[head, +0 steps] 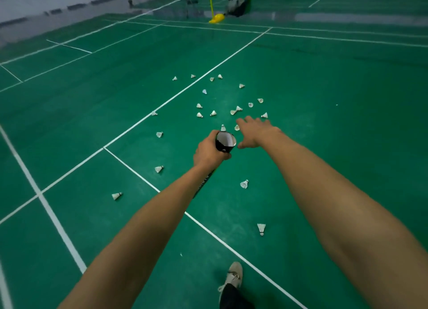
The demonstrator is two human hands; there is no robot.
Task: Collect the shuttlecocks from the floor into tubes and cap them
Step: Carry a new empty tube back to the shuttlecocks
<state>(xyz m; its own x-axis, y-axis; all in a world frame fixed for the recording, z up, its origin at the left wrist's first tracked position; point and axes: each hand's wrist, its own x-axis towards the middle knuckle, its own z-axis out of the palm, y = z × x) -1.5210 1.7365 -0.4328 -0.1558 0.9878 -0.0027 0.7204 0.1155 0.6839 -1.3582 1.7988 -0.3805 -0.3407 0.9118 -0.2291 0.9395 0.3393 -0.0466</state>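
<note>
- Left hand [209, 152] is wrapped round the top of the tube [225, 141], dead centre of the frame. The open mouth tilts up toward the camera. I only see pale lining inside and can't tell if anything's loaded.
- Right hand [257, 132] is empty, with the fingers spread and the palm down. It's reaching out just right of the tube, over the nearest shuttles [213, 113].
- Shuttles are scattered over the floor [324, 100]. There's a thick bunch mid-frame just past the hands, and a few strays sit lower, either side of the arms.
- My guess on handling: they weigh next to nothing and the feather skirts crush easily. I'd pinch one at the cork or lightly round the skirt base, no squeezing.
- Most lie on their sides, so the cork is reachable. They'd probably skid on that smooth court if nudged.
- Tube looks like thin card, so it's light and likely to dent under a hard grip. I'd feed them in cork first.
- No cap in sight.
</note>
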